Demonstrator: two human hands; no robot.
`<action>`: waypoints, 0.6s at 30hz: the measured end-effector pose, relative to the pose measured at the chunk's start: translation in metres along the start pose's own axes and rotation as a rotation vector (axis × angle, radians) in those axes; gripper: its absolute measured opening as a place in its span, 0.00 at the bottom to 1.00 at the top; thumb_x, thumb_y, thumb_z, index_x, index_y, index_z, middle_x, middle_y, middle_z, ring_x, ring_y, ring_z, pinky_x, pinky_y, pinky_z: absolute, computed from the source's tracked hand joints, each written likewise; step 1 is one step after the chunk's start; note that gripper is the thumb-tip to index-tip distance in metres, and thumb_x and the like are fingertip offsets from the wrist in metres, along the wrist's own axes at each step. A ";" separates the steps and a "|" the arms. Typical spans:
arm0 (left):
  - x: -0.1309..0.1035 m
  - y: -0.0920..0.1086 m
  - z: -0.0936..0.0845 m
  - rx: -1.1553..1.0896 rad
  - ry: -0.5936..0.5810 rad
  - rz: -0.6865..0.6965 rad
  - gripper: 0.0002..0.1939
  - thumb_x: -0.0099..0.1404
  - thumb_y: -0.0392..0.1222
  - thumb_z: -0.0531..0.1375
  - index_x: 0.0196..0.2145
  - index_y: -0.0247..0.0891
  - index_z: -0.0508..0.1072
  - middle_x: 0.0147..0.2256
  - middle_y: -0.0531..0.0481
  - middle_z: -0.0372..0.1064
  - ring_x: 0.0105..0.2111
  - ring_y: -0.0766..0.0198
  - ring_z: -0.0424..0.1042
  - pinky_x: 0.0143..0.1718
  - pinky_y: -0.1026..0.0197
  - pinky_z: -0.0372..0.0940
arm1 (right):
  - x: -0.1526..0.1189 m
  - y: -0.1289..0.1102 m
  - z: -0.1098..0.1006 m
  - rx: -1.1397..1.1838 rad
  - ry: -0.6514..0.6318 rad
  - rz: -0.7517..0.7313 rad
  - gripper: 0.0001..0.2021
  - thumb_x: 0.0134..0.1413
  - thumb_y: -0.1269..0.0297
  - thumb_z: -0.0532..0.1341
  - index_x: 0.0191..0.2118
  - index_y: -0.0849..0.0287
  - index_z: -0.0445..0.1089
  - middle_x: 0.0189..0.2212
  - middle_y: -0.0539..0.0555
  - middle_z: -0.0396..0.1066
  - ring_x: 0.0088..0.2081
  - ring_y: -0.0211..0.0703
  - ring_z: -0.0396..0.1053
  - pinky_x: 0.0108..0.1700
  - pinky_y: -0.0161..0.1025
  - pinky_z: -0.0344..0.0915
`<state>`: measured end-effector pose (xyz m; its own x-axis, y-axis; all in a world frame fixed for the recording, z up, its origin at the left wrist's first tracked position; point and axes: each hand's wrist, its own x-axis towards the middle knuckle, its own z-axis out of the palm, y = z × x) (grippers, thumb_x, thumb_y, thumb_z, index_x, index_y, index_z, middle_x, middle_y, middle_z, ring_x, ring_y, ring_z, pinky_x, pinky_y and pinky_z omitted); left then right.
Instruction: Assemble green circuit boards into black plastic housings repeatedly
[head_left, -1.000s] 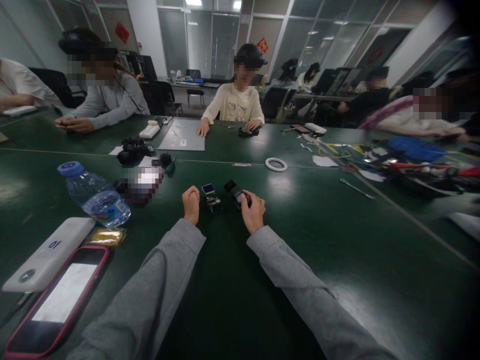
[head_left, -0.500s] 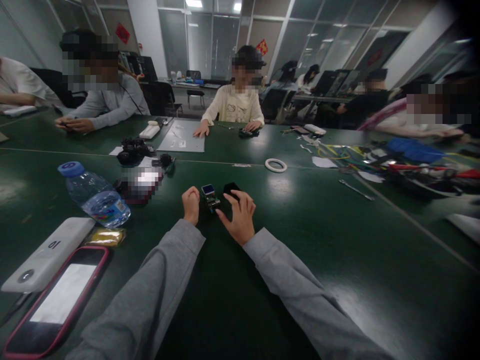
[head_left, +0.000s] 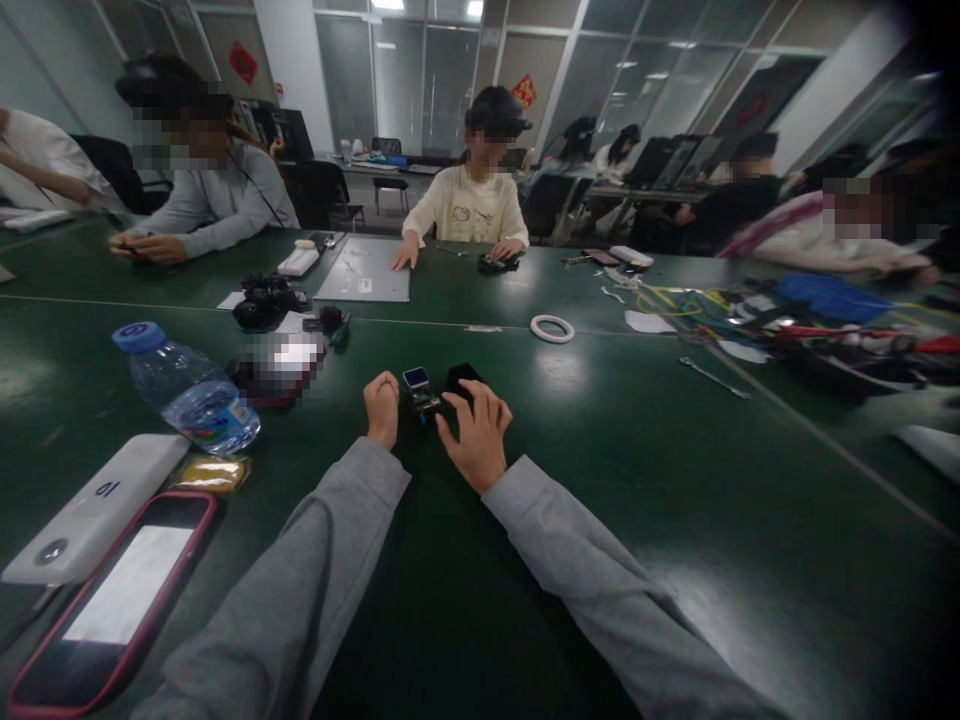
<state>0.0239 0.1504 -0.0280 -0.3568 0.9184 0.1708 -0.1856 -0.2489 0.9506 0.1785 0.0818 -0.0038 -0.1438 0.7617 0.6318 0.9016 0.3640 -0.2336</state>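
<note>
A small electronic device with a square screen and a bare circuit board point(head_left: 420, 392) lies on the green table between my hands. My left hand point(head_left: 382, 408) rests just left of it, curled into a fist; whatever the fist may hold is hidden. My right hand point(head_left: 480, 430) is on the other side, fingers bent and spread apart, with thumb and index finger close to the board's right edge. Behind those fingertips sits a black case-like piece point(head_left: 463, 376), partly covered by my hand. Whether the fingers touch it I cannot tell.
To the left are a water bottle point(head_left: 187, 395), a white power bank point(head_left: 101, 505), a yellow packet point(head_left: 210, 474) and a pink-edged phone point(head_left: 112, 605). A tape roll point(head_left: 552, 329), a wrench point(head_left: 712, 376) and tangled cables point(head_left: 795, 330) lie beyond. Several people sit around.
My right thumb has shifted slightly up and closer to the right fingers. My left hand and the board have hardly moved.
</note>
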 end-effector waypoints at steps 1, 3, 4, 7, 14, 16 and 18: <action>0.000 0.000 0.000 0.000 0.001 -0.002 0.08 0.47 0.27 0.47 0.16 0.36 0.57 0.15 0.56 0.48 0.17 0.71 0.47 0.19 0.66 0.42 | 0.000 0.002 0.000 -0.013 0.003 0.009 0.14 0.59 0.63 0.54 0.50 0.54 0.64 0.55 0.57 0.54 0.58 0.52 0.49 0.55 0.51 0.47; 0.000 0.000 0.000 0.002 -0.001 -0.010 0.08 0.47 0.27 0.47 0.16 0.37 0.57 0.15 0.56 0.48 0.17 0.71 0.48 0.19 0.66 0.41 | 0.001 0.010 0.002 -0.017 0.033 0.099 0.14 0.57 0.65 0.56 0.49 0.55 0.64 0.54 0.59 0.55 0.57 0.54 0.50 0.53 0.52 0.48; 0.000 0.000 0.000 0.005 -0.002 -0.013 0.08 0.47 0.27 0.47 0.16 0.37 0.57 0.15 0.56 0.48 0.17 0.71 0.48 0.19 0.66 0.41 | 0.001 0.016 0.004 -0.004 0.047 0.168 0.14 0.56 0.65 0.56 0.48 0.55 0.64 0.52 0.59 0.57 0.55 0.54 0.52 0.52 0.53 0.50; 0.001 -0.001 0.000 0.013 -0.007 -0.019 0.08 0.47 0.28 0.47 0.16 0.37 0.57 0.15 0.56 0.48 0.17 0.71 0.47 0.19 0.66 0.41 | 0.001 0.034 0.016 0.083 0.059 0.374 0.13 0.54 0.64 0.56 0.46 0.57 0.65 0.46 0.59 0.61 0.48 0.52 0.59 0.46 0.50 0.56; 0.000 0.001 -0.001 -0.003 -0.021 -0.034 0.08 0.48 0.27 0.47 0.16 0.37 0.57 0.16 0.56 0.48 0.17 0.71 0.47 0.19 0.66 0.41 | 0.006 0.114 0.019 0.200 0.118 0.362 0.25 0.51 0.59 0.61 0.53 0.68 0.62 0.45 0.67 0.64 0.46 0.51 0.64 0.42 0.44 0.61; 0.000 0.001 -0.001 0.007 -0.016 -0.044 0.09 0.49 0.27 0.47 0.17 0.37 0.57 0.16 0.56 0.48 0.17 0.71 0.48 0.19 0.66 0.41 | 0.000 0.165 -0.012 0.109 0.289 0.530 0.28 0.47 0.56 0.65 0.52 0.69 0.64 0.44 0.70 0.65 0.46 0.53 0.65 0.43 0.46 0.60; 0.001 0.000 -0.002 0.036 -0.017 -0.042 0.09 0.50 0.28 0.47 0.17 0.37 0.57 0.16 0.56 0.49 0.17 0.70 0.48 0.20 0.66 0.42 | -0.012 0.216 -0.055 0.042 0.415 0.632 0.30 0.48 0.53 0.64 0.53 0.69 0.63 0.47 0.76 0.60 0.51 0.61 0.61 0.45 0.54 0.57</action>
<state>0.0221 0.1505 -0.0278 -0.3339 0.9329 0.1349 -0.1672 -0.1995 0.9655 0.3971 0.1224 -0.0212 0.5681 0.5707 0.5929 0.7439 -0.0481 -0.6665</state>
